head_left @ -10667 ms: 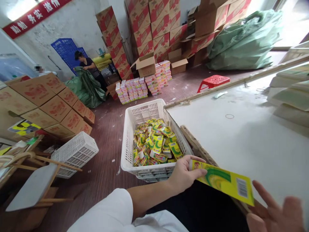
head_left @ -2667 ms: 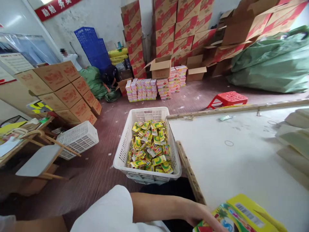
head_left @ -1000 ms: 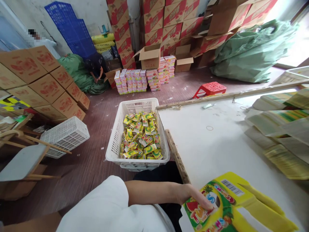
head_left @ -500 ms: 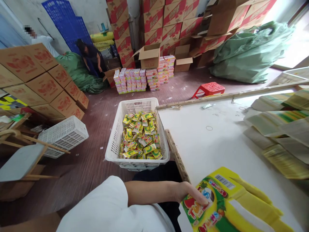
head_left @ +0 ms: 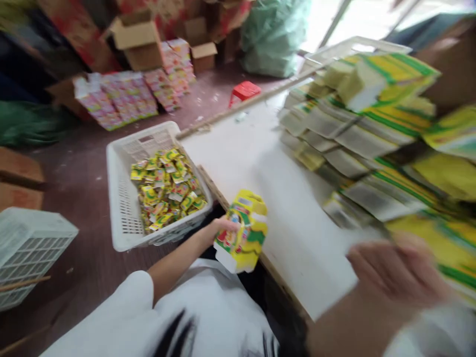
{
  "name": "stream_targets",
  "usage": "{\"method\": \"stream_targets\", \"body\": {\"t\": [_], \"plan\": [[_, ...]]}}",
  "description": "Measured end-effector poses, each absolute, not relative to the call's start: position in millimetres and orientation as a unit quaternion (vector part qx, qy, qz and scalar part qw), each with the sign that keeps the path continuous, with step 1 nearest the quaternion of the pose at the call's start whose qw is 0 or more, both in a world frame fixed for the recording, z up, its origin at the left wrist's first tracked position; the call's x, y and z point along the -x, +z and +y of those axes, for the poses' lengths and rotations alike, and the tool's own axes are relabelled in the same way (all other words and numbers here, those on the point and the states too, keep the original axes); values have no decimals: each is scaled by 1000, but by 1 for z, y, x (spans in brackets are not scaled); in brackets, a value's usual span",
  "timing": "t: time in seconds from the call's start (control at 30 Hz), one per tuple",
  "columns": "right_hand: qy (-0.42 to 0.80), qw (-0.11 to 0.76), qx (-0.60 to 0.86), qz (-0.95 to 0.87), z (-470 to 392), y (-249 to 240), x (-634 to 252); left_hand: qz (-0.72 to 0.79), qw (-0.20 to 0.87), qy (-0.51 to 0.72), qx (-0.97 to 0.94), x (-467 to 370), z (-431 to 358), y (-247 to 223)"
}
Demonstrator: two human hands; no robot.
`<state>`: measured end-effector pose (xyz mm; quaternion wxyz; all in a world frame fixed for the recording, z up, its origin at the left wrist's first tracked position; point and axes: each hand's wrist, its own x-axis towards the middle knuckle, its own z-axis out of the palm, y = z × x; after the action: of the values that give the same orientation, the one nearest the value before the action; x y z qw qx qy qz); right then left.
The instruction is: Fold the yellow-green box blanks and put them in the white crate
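My left hand (head_left: pixel 226 226) grips a yellow and green carton (head_left: pixel 246 233) by its left side, over the near edge of the white table (head_left: pixel 275 198). The carton's lower end shows white flaps. On the right, my right hand (head_left: pixel 399 270) is raised over the table beside the flat cartons, smeared by motion; whether its fingers hold anything cannot be made out. Stacks of folded yellow and green cartons (head_left: pixel 360 144) cover the table's right side. Left of the table is a white basket (head_left: pixel 117 198) with many small yellow packets (head_left: pixel 167 188).
Pink boxes (head_left: pixel 126 99) stand in rows on the floor, near an open cardboard box (head_left: pixel 137 42). Beyond the table are a red stool (head_left: pixel 245 90) and a green sack (head_left: pixel 273 39). A white crate (head_left: pixel 33 253) lies at left.
The view has turned right. The carton in my left hand appears farther from the camera, and my right hand has come into view near the carton stacks.
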<state>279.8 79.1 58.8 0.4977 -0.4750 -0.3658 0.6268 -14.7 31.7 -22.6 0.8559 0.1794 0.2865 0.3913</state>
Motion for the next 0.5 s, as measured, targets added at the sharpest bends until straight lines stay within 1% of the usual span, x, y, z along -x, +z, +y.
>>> {"method": "stream_targets", "body": {"t": [0.03,0.13,0.33,0.5], "plan": [[632,528,439,-359,78,63,-272,280,867,379,-164,18,32,-22],[685,498,386,-366,84,56,-241,296,868,381,-116,22,36,-21],[638,482,455,-393,79,8,-220,317,864,378,-98,27,44,-14],[597,463,487,-439,72,-16,-220,304,858,403,-93,29,42,-25]]}}
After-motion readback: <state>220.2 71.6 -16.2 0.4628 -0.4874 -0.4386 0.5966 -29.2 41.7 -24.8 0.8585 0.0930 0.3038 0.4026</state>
